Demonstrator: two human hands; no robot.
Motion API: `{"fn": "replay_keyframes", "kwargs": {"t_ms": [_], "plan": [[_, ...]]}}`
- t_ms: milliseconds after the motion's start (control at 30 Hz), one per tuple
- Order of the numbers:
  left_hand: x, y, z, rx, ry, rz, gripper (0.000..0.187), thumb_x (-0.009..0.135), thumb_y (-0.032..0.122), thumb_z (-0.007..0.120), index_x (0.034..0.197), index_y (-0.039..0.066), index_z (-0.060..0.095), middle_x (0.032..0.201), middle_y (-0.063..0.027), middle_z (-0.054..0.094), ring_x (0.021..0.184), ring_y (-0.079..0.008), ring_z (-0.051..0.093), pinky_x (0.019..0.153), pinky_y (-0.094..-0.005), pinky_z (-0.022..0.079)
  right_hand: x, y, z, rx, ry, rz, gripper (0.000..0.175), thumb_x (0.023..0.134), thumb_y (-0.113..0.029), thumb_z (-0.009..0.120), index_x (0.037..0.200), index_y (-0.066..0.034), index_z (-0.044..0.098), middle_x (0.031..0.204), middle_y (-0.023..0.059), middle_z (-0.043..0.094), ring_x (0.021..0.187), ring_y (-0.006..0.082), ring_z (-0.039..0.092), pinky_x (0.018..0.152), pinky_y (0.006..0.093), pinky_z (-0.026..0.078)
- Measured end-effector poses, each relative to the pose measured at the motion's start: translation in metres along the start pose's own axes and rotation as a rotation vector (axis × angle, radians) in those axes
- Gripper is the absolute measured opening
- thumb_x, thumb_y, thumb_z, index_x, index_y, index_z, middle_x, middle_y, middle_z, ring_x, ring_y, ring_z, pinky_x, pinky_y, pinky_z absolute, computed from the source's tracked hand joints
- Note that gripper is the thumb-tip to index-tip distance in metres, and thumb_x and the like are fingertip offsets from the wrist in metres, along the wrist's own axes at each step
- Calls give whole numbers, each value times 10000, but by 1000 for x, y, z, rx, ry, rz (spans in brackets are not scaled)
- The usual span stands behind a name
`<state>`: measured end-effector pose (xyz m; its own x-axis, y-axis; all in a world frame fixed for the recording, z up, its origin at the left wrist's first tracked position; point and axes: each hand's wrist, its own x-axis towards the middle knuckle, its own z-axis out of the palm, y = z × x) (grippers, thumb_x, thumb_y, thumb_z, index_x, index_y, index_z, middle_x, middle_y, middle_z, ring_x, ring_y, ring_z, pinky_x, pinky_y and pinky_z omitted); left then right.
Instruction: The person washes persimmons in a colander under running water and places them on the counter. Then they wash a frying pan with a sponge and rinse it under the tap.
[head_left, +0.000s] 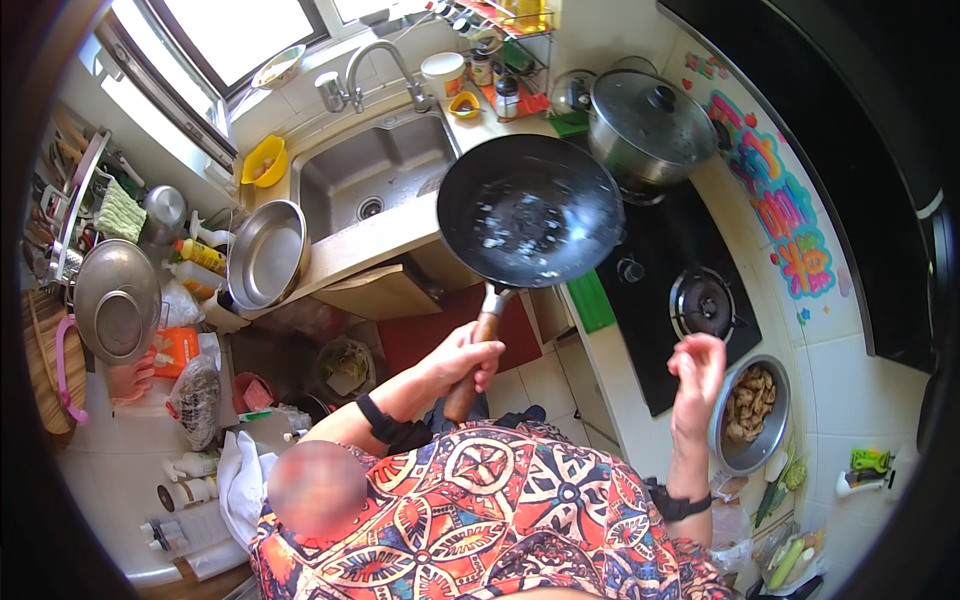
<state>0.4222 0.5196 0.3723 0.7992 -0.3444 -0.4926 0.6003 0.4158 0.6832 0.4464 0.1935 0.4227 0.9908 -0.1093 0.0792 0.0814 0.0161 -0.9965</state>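
Observation:
My left hand (463, 358) grips the wooden handle of a black wok (517, 202). The wok is held in the air between the sink and the gas hob, its inside facing up. Whitish specks and shine show on its inner surface; whether they are water drops or glare I cannot tell. My right hand (697, 367) is raised with loosely bent fingers and nothing visible in it. It is nearest to the bare gas burner (703, 306) and a metal bowl (716, 442) holding brown chunks of food (750, 403), apparently meat.
A lidded steel pot (651, 124) stands at the hob's (645, 330) far end. Left of the wok lies a steel sink (322, 184) with a faucet (382, 49). A metal basin (268, 251) sits beside it near the counter edge. A spice rack (517, 45) stands behind.

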Motion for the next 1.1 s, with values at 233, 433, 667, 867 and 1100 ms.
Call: {"fn": "replay_keyframes", "kwargs": {"t_ms": [233,433,667,867,1100], "plan": [[-10,71,-118,-103,196,136,224,910,174,619,882,90,414,601,2,442,464,-97,461,418,-276,437,173,87,179,-455,-526,-196,251,865,-47,579,1111,-46,531,1094,110,579,945,182,614,826,288,509],[-9,123,-213,-72,268,127,215,915,154,607,883,82,406,618,-15,448,457,-112,480,407,-282,449,295,205,309,-1078,-448,-174,674,699,-276,765,1302,-169,484,1375,203,384,1263,393,395,1055,480,349],[16,150,-274,-132,290,62,233,892,146,611,940,67,397,627,-28,467,461,-123,497,412,-289,478,349,216,360,-1168,-490,-52,352,645,-190,731,941,-57,596,1025,191,600,1000,355,589,873,388,489],[49,145,-294,-140,319,50,223,895,161,601,929,62,404,613,-25,463,444,-121,492,401,-284,466,422,161,494,-802,-678,-625,390,675,-114,683,1035,-27,562,1066,169,589,1045,345,570,918,405,469],[74,142,-290,-168,401,17,202,901,130,570,950,64,386,617,-36,488,445,-124,506,407,-288,478,490,190,606,-1102,-865,-1119,278,687,-13,618,963,-45,633,1078,113,564,986,299,590,846,400,498]]}}
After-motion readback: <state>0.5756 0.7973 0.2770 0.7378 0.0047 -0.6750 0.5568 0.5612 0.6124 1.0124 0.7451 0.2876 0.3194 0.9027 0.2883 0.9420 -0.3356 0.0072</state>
